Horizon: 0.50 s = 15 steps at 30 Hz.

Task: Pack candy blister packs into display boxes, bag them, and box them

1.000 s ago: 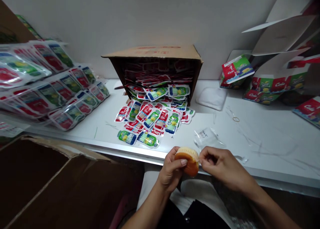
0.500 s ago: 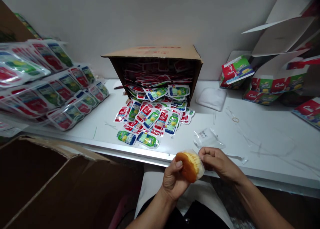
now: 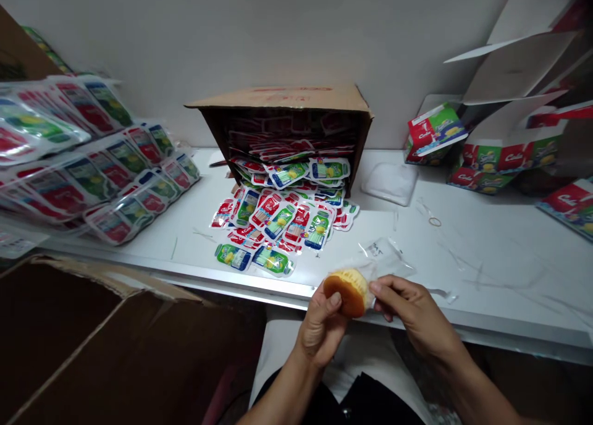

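A small round cake, brown on its flat face and pale yellow on its ridged side, is held over the table's front edge. My left hand is closed around it, thumb pressed on the brown face. Thin whitish, see-through paper clings to the cake's far and right side. With fingertips pinched together, my right hand grips this paper at the cake's right edge. Just beyond lies a crumpled clear plastic wrapper.
A cardboard box on its side spills red and green bottle-shaped packets onto the white table. More packets in clear plastic stack at left. An open carton stands front left. Printed display boxes sit at right.
The cake has risen slightly and tilted, showing more of its top side. My right hand has shifted a little lower, with its fingers against the paper at the cake's edge.
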{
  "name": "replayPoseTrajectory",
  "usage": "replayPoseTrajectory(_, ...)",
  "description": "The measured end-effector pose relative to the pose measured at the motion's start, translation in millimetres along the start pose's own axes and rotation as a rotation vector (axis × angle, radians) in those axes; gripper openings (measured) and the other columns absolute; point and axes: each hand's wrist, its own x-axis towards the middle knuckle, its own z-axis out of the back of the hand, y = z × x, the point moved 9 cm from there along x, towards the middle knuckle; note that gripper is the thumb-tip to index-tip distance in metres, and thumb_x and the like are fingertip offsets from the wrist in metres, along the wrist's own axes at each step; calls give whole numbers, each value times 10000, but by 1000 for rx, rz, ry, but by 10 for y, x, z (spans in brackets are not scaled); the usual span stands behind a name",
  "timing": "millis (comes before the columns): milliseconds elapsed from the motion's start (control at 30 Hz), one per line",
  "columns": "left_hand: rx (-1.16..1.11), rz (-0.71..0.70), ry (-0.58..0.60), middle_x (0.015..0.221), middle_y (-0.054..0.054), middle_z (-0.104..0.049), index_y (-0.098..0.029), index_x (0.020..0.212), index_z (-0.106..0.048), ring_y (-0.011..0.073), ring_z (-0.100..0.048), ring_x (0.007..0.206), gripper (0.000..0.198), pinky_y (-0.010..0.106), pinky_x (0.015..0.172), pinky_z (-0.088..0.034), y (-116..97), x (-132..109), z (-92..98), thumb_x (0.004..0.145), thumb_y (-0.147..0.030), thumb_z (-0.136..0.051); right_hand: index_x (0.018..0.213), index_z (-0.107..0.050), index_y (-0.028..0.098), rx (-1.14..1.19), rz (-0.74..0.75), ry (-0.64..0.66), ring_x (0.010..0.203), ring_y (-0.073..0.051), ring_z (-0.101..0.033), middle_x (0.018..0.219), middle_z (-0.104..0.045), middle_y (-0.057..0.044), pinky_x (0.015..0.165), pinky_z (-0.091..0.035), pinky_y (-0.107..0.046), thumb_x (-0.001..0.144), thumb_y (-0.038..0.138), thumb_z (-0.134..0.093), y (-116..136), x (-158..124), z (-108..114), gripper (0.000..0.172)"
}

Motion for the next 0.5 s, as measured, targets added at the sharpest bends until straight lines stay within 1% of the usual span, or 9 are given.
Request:
replayPoseTrajectory(67, -42, 21, 4, 1146, 53, -685, -183, 1057, -677, 185, -628, 1061, 333, 319, 1027, -403, 31, -12, 24, 735, -189, -761, 708, -631, 168, 77, -36, 8, 564, -106, -470, 596, -587, 2, 531, -358, -223, 770, 533, -674, -39, -4, -19, 373)
replayPoseTrajectory(167, -105, 52, 14, 1089, 30, -706, -200, 1003, -694, 185, -626, 1053, 350, 347, 1075, -348, 89, -21, 58, 676, -238, -815, 668, -591, 165, 177, -90, 37, 535, -87, -426, 557, -533, 26, 506, -315, -205, 751, 491, -700, -128, -8, -67, 354)
replayPoseTrajectory(233, -111, 86, 19, 1073, 38, -707, -196, 1018, -690, 198, -622, 1051, 412, 354, 1069, -347, 138, -31, 47, 642, -278, -837, 654, -574, 163, 214, -114, 60, 528, -79, -398, 555, -497, 36, 490, -283, -198, 739, 472, -707, -171, -7, -108, 348)
replayPoseTrajectory(300, -100, 108, 28, 1076, 49, -701, -192, 1037, -684, 210, -621, 1044, 438, 359, 1037, -374, 154, -53, -12, 639, -297, -833, 645, -562, 162, 243, -123, 66, 523, -74, -372, 562, -475, 40, 484, -265, -196, 734, 453, -710, -160, -12, -128, 338)
replayPoseTrajectory(367, -64, 91, 32, 1039, 56, -704, -177, 999, -688, 207, -634, 994, 411, 338, 972, -421, 110, -88, -96, 622, -263, -829, 645, -559, 167, 295, -110, 37, 531, -75, -365, 575, -467, 42, 490, -274, -197, 724, 427, -724, -68, -41, -100, 318)
replayPoseTrajectory(433, 0, 63, 28, 983, 62, -708, -164, 945, -689, 206, -649, 920, 416, 315, 887, -462, 46, -140, -179, 564, -226, -843, 639, -559, 173, 344, -76, 24, 550, -85, -374, 585, -465, 36, 516, -311, -203, 735, 424, -717, 96, -117, -56, 311)
replayPoseTrajectory(500, 69, 61, 11, 913, 57, -712, -176, 883, -691, 217, -657, 844, 457, 319, 816, -484, 25, -202, -229, 470, -238, -877, 641, -565, 180, 330, -47, 76, 564, -100, -388, 585, -467, 25, 538, -341, -220, 782, 448, -672, 265, -245, -49, 321)
